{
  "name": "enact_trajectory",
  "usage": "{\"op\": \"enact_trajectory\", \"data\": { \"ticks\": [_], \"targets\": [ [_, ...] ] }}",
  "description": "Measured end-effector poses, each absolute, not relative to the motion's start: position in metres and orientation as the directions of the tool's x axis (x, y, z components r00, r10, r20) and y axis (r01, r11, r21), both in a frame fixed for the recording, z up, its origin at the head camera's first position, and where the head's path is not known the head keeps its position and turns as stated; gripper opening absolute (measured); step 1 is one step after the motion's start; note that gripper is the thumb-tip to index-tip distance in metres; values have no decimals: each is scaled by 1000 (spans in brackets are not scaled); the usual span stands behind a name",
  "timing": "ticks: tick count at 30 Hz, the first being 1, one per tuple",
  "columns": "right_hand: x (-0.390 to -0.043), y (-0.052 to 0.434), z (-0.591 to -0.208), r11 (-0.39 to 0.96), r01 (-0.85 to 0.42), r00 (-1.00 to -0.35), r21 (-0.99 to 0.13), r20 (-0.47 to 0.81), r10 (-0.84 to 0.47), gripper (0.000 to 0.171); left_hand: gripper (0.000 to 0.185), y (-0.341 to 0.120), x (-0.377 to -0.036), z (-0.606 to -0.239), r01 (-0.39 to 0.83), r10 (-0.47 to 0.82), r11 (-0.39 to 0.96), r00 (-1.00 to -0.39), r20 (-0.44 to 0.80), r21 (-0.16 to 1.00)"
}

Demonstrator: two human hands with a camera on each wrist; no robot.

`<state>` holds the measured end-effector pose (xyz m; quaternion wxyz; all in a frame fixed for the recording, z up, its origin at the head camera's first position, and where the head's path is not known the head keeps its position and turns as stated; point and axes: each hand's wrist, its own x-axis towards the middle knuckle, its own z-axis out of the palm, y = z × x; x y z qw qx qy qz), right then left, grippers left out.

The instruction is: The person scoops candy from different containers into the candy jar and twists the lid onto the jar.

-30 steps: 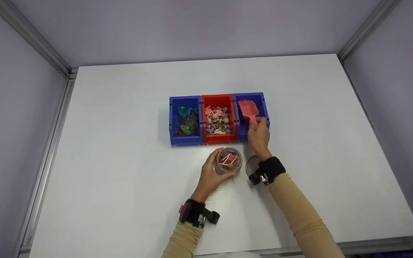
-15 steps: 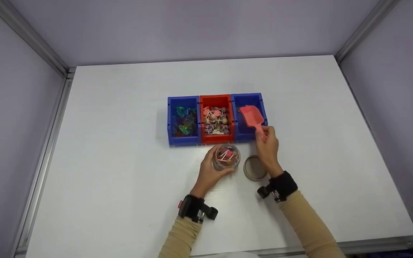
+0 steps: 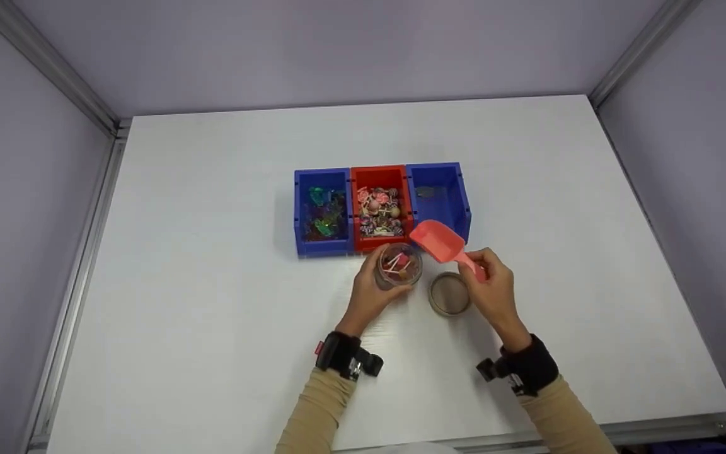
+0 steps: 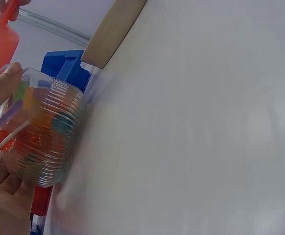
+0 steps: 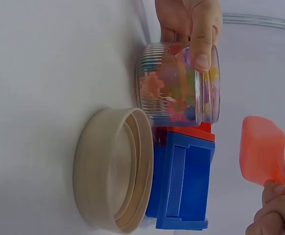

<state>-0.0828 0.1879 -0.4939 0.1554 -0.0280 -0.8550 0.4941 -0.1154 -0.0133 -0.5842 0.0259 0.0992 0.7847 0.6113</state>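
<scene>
1. Two hands work over a white table [image 3: 212, 302], just in front of a row of three small bins
2. The left hand [image 3: 368, 296] has its fingers and thumb curled round a clear ribbed jar [image 3: 399, 266], gripping it from the near side; the jar stands on the table, touching or nearly touching the front of the red bin [image 3: 380, 173]
3. Inside the jar lie mixed coloured sweets and a few white-sticked lollipops; the left wrist view shows the ribbed glass [image 4: 44, 142] against the palm, with a thumb over its rim
4. The right hand [image 3: 495, 287] pinches the handle of a pink-red scoop [image 3: 437, 241] between curled fingers and thumb; the scoop is held in the air, its bowl pointing toward the jar and just to the jar's right, above the front edge of the right blue bin [image 3: 457, 189]
5. Whether the scoop carries anything cannot be told from these views
6. A tan jar lid [image 3: 449, 294] lies flat on the table, open side up, just right of the jar and directly beside the right hand; the right wrist view shows its inner rings [image 5: 114, 171] close to the jar [image 5: 177, 93]
7. The left blue bin [image 3: 303, 208] holds green and dark glossy pieces, the red bin holds wrapped sweets and lollipops, and the right blue bin looks nearly bare inside
8. Both forearms wear tan sleeves with black wrist straps
</scene>
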Motion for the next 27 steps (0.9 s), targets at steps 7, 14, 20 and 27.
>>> {"op": "enact_trajectory", "data": {
  "ticks": [7, 14, 20, 27],
  "targets": [
    [-61, 185, -475, 574, -161, -972, -803, 231, 51, 12, 87, -13, -117, -585, 129, 180, 214, -979, 90, 968],
    [-64, 198, -501, 668, -169, -976, -725, 219, -9, 14, 87, -14, -118, -585, 118, 174, 202, -981, 83, 972],
    [-67, 195, -484, 746, -158, -982, -647, 179, -52, 12, 87, -14, -118, -586, 123, 169, 208, -982, 88, 970],
    [-70, 186, -461, 810, -186, -979, -556, 178, -103, 12, 88, -14, -117, -586, 100, 168, 200, -984, 66, 975]
  ]
}}
